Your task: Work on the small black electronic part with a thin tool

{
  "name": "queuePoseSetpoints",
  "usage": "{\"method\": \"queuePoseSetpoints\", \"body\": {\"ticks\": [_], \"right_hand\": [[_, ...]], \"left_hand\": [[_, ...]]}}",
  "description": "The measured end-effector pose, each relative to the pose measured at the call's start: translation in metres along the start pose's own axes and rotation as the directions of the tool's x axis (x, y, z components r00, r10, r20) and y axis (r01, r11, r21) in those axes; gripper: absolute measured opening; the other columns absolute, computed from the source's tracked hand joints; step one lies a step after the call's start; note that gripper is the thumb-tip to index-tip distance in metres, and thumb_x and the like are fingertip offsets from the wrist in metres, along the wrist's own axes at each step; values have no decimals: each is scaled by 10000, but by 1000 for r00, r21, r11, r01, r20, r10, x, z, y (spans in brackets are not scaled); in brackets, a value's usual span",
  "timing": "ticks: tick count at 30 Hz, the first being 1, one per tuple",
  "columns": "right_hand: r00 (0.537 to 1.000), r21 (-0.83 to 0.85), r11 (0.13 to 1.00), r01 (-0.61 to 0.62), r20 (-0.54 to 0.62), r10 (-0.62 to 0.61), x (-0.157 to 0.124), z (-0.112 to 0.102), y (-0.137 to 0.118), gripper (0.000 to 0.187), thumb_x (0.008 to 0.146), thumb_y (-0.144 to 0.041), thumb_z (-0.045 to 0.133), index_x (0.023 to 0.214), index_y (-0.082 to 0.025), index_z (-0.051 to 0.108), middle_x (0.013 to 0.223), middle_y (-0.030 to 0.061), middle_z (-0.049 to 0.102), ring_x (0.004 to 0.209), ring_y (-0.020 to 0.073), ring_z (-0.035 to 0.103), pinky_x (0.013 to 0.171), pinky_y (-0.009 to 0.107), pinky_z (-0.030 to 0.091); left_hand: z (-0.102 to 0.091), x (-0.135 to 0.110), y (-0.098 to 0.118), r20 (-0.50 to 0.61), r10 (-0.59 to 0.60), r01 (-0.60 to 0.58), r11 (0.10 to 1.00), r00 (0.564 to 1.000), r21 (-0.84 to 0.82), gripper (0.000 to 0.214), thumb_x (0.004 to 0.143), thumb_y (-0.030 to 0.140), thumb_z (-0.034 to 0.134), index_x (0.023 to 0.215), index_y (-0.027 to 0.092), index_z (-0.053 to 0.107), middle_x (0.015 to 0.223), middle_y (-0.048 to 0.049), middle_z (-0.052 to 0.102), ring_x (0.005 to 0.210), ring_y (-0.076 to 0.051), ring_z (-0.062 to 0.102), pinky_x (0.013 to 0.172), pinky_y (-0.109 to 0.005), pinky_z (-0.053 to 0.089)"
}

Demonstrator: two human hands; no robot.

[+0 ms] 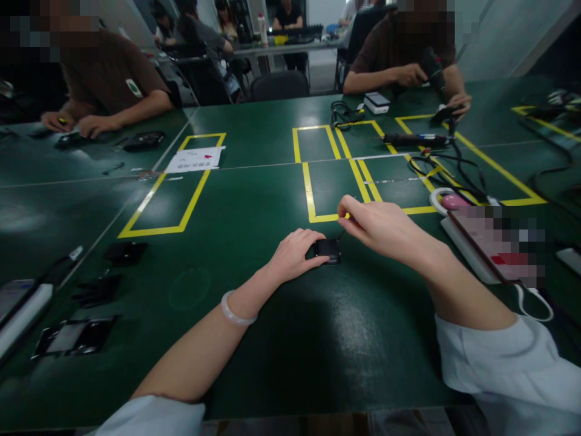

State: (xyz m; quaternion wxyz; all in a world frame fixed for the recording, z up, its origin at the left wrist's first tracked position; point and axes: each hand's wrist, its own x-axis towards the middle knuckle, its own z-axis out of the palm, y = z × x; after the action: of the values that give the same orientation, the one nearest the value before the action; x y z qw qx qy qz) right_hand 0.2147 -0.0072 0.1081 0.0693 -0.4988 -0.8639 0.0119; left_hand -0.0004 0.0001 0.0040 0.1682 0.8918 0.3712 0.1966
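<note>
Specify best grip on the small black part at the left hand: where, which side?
Probably pinch the black part by its near and far edges, coming from the left: it is low and blocky, lying flat, and the right hand holds a thin tool by the part's right end.

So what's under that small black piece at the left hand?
Green tabletop shows around the small black piece, which appears to rest on it. Its underside and the surface directly beneath are covered; the left hand also hides part of it.

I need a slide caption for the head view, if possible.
Left hand holds a black device on a green table; right hand grips a thin tool.
</note>
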Motion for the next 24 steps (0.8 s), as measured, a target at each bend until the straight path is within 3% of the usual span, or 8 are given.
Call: {"method": "queuePoseSetpoints", "body": {"ticks": [4,13,20,24], "right_hand": [[994,-102,989,-110,-18,109,0,2,-6,334,978,-435,295,1005,-207,536,711,42,675,625,196,611,521,276,214],[1000,33,999,16,-8,-16,-4,3,2,245,958,-327,330,1098,-189,475,787,38,673,646,178,608,532,260,260],[994,-30,994,-106,-32,105,-1,5,-4,309,972,-440,313,997,-209,517,742,36,675,637,186,603,524,270,219],[995,-54,994,-93,-35,91,0,7,-2,268,977,-355,298,1027,-196,508,746,40,668,620,182,591,525,272,224]], "left_hand": [[0,0,0,-2,9,-9,1000,1000,-1,387,899,508,541,1137,203,543,1093,-64,628,976,-233,563,858,-371,457],[-2,0,1,4,4,-4,1000,1000,-7,394,901,516,531,1147,208,545,1095,-74,628,996,-242,564,867,-378,459],[-1,-1,0,-2,1,-1,1000,1000,0,387,898,506,545,1148,211,543,1105,-62,628,998,-235,563,867,-369,457],[-2,-1,1,10,0,0,1000,1000,1,370,901,485,549,1146,209,544,1113,-61,629,997,-233,564,849,-361,458]]}}
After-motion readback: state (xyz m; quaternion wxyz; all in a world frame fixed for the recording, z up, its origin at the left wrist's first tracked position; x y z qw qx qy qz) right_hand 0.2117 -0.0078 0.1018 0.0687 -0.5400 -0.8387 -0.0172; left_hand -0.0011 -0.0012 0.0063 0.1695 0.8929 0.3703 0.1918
